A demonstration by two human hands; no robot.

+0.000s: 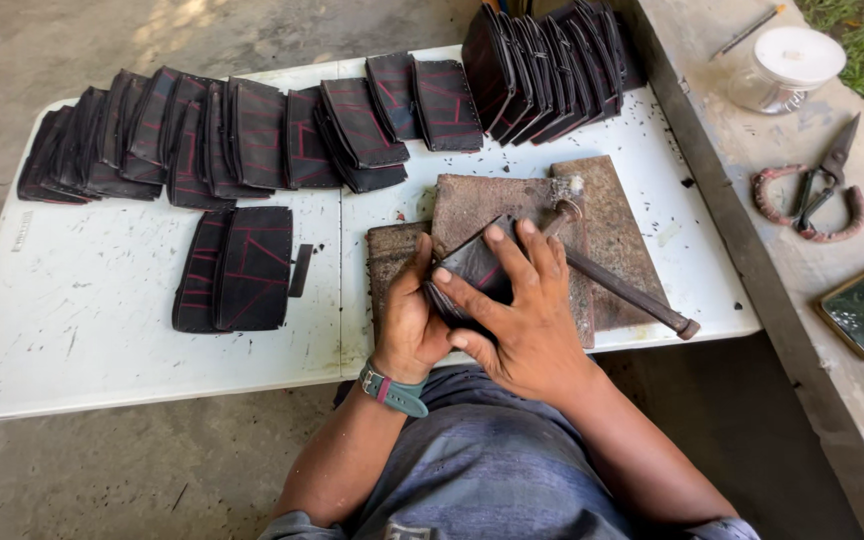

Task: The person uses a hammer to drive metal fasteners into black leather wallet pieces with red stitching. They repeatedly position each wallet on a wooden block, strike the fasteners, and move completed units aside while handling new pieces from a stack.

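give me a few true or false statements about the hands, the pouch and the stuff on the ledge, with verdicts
1. Both hands press on one black pouch. True; left hand, right hand.
2. The pouch lies on the bare white table. False: it lies on a brown board.
3. A metal rod lies on the board beside the right hand. True.
4. The scissors are in the left hand. False: they lie on the concrete ledge.
5. The left wrist wears a watch. True.
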